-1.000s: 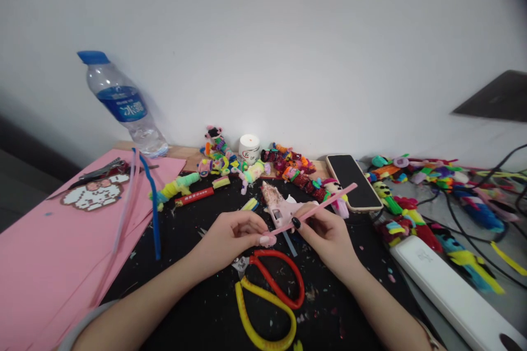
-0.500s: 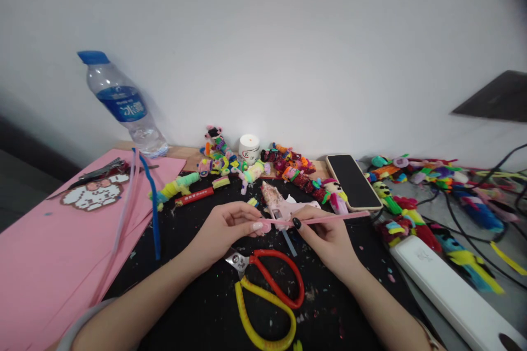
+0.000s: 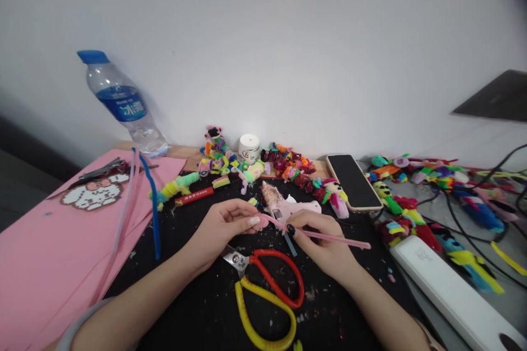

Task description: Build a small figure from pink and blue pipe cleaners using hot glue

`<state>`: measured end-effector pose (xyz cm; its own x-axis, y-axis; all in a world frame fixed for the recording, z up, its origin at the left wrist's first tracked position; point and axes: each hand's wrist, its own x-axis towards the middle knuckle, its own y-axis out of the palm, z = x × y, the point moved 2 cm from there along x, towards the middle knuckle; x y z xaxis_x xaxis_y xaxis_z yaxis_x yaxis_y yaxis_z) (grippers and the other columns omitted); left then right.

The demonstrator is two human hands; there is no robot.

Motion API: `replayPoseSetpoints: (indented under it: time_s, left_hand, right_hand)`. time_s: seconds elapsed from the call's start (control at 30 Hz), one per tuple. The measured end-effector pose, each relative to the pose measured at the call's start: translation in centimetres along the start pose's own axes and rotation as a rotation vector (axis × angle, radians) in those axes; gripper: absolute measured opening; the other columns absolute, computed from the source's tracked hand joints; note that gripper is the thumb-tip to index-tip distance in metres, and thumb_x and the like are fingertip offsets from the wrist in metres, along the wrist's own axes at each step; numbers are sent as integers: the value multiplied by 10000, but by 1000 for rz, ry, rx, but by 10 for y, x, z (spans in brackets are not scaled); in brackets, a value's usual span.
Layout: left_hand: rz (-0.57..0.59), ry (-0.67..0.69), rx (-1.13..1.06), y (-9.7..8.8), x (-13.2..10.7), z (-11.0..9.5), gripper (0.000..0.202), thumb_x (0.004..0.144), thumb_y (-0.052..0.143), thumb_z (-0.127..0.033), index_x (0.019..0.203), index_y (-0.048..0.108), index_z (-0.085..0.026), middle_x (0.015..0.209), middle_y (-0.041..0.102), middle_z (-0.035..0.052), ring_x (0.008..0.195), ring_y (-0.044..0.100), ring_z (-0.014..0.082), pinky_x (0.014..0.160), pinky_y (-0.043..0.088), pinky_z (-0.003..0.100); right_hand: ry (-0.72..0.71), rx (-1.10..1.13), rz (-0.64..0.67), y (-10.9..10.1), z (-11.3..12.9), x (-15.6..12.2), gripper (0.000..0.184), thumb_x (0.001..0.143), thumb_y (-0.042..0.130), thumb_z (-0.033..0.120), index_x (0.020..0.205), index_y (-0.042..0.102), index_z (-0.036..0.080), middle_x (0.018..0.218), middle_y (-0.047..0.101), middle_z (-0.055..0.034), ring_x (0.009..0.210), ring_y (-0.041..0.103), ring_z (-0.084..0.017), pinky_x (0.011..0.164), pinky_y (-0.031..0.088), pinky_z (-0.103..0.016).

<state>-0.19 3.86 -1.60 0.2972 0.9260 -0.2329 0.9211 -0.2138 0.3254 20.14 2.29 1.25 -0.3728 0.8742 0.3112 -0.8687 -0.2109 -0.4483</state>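
1. Closest to me: the red and yellow scissors (image 3: pixel 267 290) lie on the black tabletop (image 3: pixel 197 307), just under my wrists, with the blade tip pointing toward my left arm. If I drop a hand without looking, I'd guess I could catch that tip.
2. My left hand (image 3: pixel 224 225) has its grip pinched shut on the curled end of the pink pipe cleaner (image 3: pixel 343 241). My right hand (image 3: pixel 325 241) is clamped on the stem just beside it, and the loose tail sticks out to the right, low over the tabletop. These have wire inside, so a slip could poke a fingertip or let the curl spring loose. That tail could also sweep scraps around.
3. The pink glue gun (image 3: pixel 288 207) is right behind my fingers, almost touching. I can't tell if it's hot, but if it is, a knuckle brushing the nozzle would hurt.
4. The red stick (image 3: pixel 194 196) has a line of white print, too small to read.
5. The phone (image 3: pixel 354 181) has a dark screen and nothing to read.
6. The little white jar (image 3: pixel 249 148) has a red mark on its label, but it's unreadable.
7. The water bottle (image 3: pixel 123 104) has a blue label with white Chinese characters. I can make out "水" and not much else.
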Motion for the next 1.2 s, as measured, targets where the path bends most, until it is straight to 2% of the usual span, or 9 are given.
replayPoseSetpoints:
  time_s: [0.23, 0.63, 0.83, 1.0, 1.2]
  left_hand:
    - [-22, -5, -39, -1, -1, 1, 141, 694, 752, -219, 788, 665, -159, 745, 726, -5, 692, 652, 80, 657, 499, 154]
    - [-27, 3, -21, 1, -3, 0, 135, 700, 745, -222, 798, 671, -163, 738, 723, -7, 668, 644, 74, 631, 490, 144]
    - [-39, 39, 53, 2, -4, -2, 126, 699, 739, -232, 783, 671, -166, 716, 712, -9, 651, 632, 85, 618, 488, 164]
    - [-27, 49, 155, 7, -5, -6, 106, 673, 745, -199, 738, 674, -155, 695, 715, 1, 632, 633, 101, 630, 499, 194]
    - [-44, 50, 191, 9, -6, -8, 103, 656, 749, -196, 730, 686, -161, 680, 720, 6, 634, 651, 128, 645, 517, 228]
  right_hand:
    - [-85, -32, 53, 4, 6, 0, 134, 840, 523, 102, 792, 636, 155, 767, 670, -57, 712, 614, -147, 684, 488, -265]
    - [-176, -135, 99, 12, 15, -1, 211, 858, 483, 92, 940, 659, 175, 835, 677, -66, 771, 614, -150, 716, 506, -269]
    - [-153, -151, 74, 11, 15, -2, 223, 849, 488, 90, 966, 658, 173, 871, 684, -64, 802, 626, -149, 743, 505, -259]
    - [-89, -153, 61, 10, 11, -4, 154, 862, 505, 137, 884, 654, 172, 802, 671, -46, 741, 618, -140, 703, 492, -246]
    - [-78, -152, 72, 12, 10, -5, 169, 886, 474, 161, 870, 641, 180, 783, 651, -47, 722, 600, -142, 691, 483, -252]
